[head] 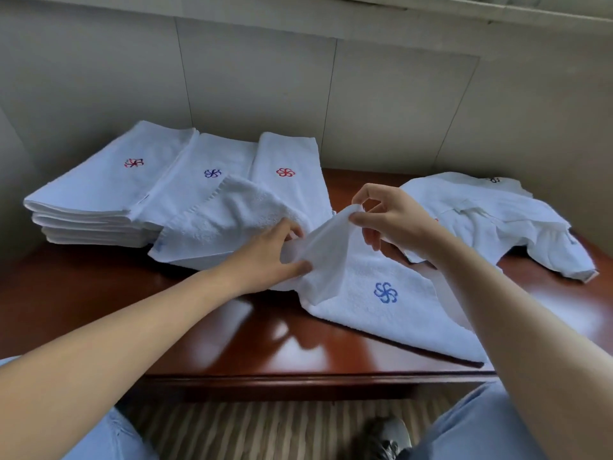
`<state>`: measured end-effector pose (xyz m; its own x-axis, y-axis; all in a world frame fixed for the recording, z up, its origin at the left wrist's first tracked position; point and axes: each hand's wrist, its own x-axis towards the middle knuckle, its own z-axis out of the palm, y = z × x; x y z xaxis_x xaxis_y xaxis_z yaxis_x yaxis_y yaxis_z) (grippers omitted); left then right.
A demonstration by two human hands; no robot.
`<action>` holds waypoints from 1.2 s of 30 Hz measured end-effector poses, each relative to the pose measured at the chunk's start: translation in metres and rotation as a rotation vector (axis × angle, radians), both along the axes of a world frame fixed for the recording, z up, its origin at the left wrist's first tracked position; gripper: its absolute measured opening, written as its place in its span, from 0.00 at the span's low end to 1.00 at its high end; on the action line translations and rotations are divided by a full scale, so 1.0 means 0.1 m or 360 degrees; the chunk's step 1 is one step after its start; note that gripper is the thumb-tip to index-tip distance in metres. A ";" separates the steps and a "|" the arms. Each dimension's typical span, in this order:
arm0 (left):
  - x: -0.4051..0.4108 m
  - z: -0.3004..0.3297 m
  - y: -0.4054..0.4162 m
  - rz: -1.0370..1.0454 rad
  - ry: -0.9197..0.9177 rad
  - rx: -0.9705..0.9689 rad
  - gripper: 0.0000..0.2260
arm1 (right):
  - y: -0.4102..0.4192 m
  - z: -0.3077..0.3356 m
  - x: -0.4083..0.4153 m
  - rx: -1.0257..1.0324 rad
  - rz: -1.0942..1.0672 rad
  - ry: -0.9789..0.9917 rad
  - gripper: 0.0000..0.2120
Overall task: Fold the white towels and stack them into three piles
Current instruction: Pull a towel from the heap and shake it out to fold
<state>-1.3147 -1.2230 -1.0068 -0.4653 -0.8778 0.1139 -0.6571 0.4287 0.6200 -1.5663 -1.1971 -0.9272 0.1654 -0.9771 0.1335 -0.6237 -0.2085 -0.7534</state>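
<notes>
Both hands hold one soft white towel with a blue flower mark [365,287] in the middle of the shiny dark red wooden surface [99,287]. The left hand [268,254] grips a bunched part. The right hand [388,217] pinches a lifted corner. Three piles of folded white towels [132,190] sit by the far left edge. A messy heap of white towels [491,220] lies by the right edge.

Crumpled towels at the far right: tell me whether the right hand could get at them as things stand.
Probably yes, once it lets go. The right hand pinches the towel being folded; the crumpled towels lie just beyond it, nothing between.
</notes>
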 end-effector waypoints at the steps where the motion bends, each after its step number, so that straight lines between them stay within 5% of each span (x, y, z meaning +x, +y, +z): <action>1: 0.01 0.04 -0.01 -0.0006 0.0036 0.0061 0.16 | 0.00 0.04 -0.01 0.0010 0.0000 -0.0053 0.02; 4: 0.11 0.30 -0.06 -0.0014 0.0326 -0.0038 0.08 | -0.04 0.13 -0.08 0.0215 0.0051 -0.0059 0.04; 9: 0.40 0.66 -0.19 0.0075 0.1081 -0.0086 0.04 | -0.11 -0.12 0.07 0.0733 0.0139 0.0477 0.09; 16: 0.62 0.58 -0.28 0.0085 0.0927 0.0187 0.04 | -0.27 -0.04 0.15 0.0804 -0.0002 0.0786 0.05; 20: 0.69 0.65 -0.26 -0.0023 0.0891 0.0524 0.14 | -0.41 0.70 -0.01 0.0540 -0.0382 0.0666 0.04; 23: 0.67 0.70 -0.23 -0.0131 0.0999 0.0853 0.21 | -0.65 1.11 0.18 -0.0176 -0.0635 0.0503 0.07; 25: 0.68 0.71 -0.25 -0.0083 0.1228 0.0909 0.19 | -0.77 1.14 0.53 -0.0432 -0.0422 0.0462 0.16; 29: 0.80 0.71 -0.32 0.0288 0.1513 0.0869 0.14 | -0.78 0.79 1.06 -0.0140 0.0252 0.0394 0.34; 34: 0.98 0.59 -0.38 0.0715 0.1383 0.0826 0.14 | -0.66 0.20 0.53 0.0165 -0.0149 0.0284 0.09; 36: 0.99 0.56 -0.38 0.0722 0.1361 0.0814 0.09 | -0.58 -0.05 0.24 0.0272 -0.0418 0.0456 0.08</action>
